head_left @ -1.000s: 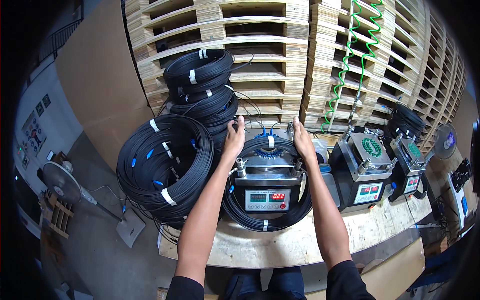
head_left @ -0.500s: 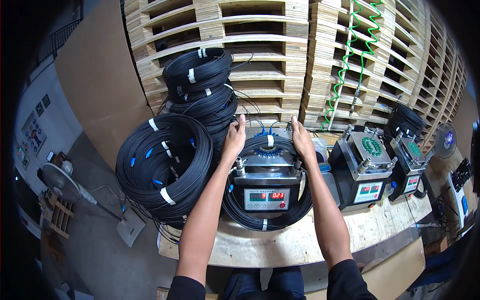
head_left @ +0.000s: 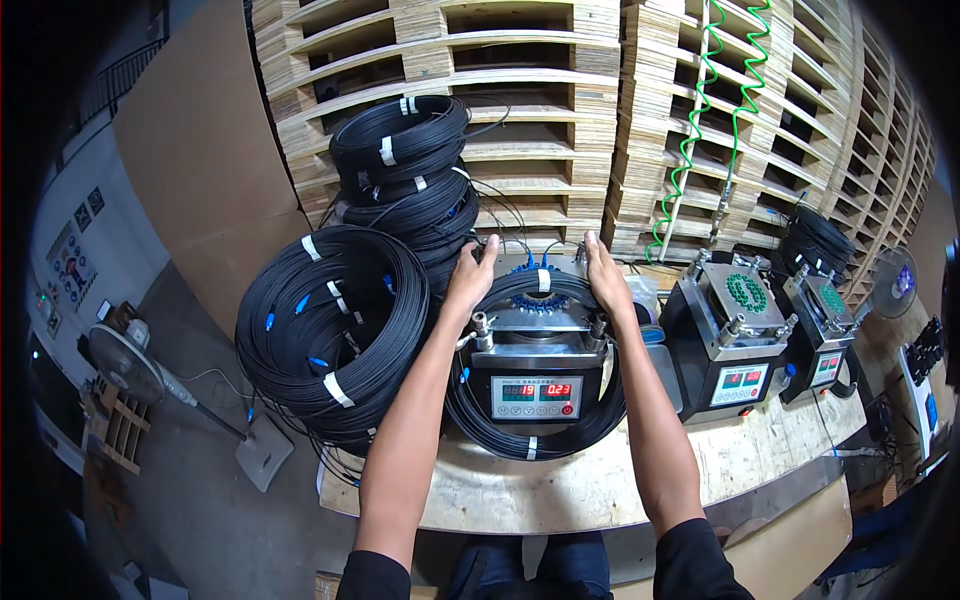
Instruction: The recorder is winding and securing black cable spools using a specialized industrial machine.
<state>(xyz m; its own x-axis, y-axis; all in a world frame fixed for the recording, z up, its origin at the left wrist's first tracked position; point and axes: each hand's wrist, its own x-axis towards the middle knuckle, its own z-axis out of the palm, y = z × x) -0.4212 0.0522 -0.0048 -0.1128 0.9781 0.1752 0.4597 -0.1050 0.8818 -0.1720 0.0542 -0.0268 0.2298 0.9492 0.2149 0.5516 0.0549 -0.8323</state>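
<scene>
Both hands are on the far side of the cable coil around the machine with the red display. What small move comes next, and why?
Probably lift the coil's far edge slightly. The left hand and right hand both rest on the far arc of the black cable coil, which rings the machine and lies flat on the wooden bench; its near arc sits below the display.

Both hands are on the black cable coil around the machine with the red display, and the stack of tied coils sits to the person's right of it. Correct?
Not quite. The head view shows the stack of tied coils on the person's left of the machine. The left hand and right hand do rest on the black cable coil.
</scene>
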